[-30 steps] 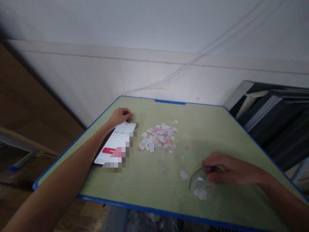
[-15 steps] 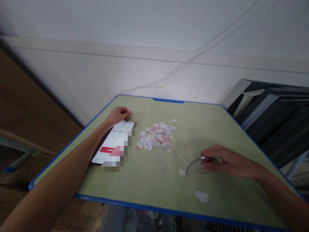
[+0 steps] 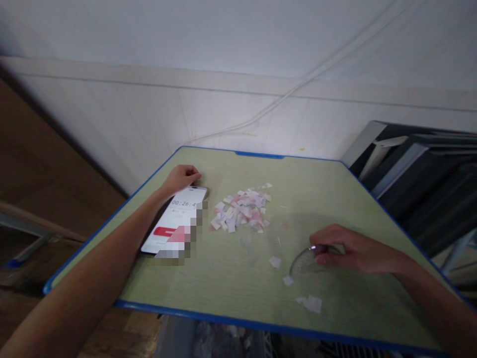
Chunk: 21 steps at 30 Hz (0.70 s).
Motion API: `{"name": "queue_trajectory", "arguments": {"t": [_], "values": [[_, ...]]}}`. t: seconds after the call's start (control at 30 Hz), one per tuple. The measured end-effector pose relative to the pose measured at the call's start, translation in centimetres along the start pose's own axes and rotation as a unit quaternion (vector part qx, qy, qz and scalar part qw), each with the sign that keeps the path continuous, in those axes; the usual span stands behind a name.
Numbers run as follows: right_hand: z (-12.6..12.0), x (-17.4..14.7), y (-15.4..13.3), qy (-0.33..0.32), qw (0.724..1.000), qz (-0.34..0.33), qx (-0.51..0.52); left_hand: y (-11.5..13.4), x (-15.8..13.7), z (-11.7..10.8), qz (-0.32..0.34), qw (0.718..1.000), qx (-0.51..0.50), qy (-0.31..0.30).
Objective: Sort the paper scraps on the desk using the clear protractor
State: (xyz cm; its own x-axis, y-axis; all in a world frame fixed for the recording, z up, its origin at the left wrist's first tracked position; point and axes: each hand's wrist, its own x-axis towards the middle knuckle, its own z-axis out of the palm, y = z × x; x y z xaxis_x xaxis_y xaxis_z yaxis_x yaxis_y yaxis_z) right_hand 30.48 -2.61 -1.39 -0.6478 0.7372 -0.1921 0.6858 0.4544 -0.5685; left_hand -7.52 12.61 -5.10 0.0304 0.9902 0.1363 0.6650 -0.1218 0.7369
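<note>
My right hand (image 3: 341,248) pinches a clear, curved-edged protractor (image 3: 305,261), tilted up with its rim at the tabletop. Close to that rim lie small paper scraps (image 3: 275,262), and a few more pale scraps (image 3: 310,303) are nearer the front edge. A heap of white and pink paper scraps (image 3: 242,211) sits in the middle of the table. My left hand (image 3: 182,176) rests on the table just beyond a phone (image 3: 175,219), its fingers curled in. The phone lies face up showing a timer, its right side hidden by pixelation.
The light green tabletop (image 3: 223,278) has a blue rim and stands against a white wall (image 3: 238,109) with a cable (image 3: 257,117) running across it. Dark folded panels (image 3: 428,184) lean at the right. A brown wooden panel (image 3: 48,139) stands at the left.
Scraps by the protractor have spread apart, one now lying nearer me at its rim. The lower scraps have shifted slightly. My right hand and the protractor have barely moved; my left hand stays put.
</note>
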Motion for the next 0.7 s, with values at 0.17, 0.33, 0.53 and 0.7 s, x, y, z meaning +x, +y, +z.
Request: {"name": "queue_trajectory", "arguments": {"t": [0.17, 0.33, 0.53, 0.7], "values": [[0.49, 0.65, -0.28, 0.011, 0.999, -0.025, 0.029, 0.17, -0.06, -0.06, 0.0, 1.0, 0.001, -0.001], [0.02, 0.23, -0.49, 0.013, 0.998, -0.056, 0.038, 0.45, -0.23, -0.08, -0.009, 1.0, -0.005, -0.004], [0.45, 0.25, -0.53, -0.019, 0.999, -0.028, 0.017, 0.12, -0.06, -0.07, -0.005, 1.0, 0.004, -0.001], [0.37, 0.11, -0.55, -0.027, 0.999, -0.026, 0.003, -0.12, 0.11, -0.07, 0.001, 1.0, 0.014, -0.005]]}}
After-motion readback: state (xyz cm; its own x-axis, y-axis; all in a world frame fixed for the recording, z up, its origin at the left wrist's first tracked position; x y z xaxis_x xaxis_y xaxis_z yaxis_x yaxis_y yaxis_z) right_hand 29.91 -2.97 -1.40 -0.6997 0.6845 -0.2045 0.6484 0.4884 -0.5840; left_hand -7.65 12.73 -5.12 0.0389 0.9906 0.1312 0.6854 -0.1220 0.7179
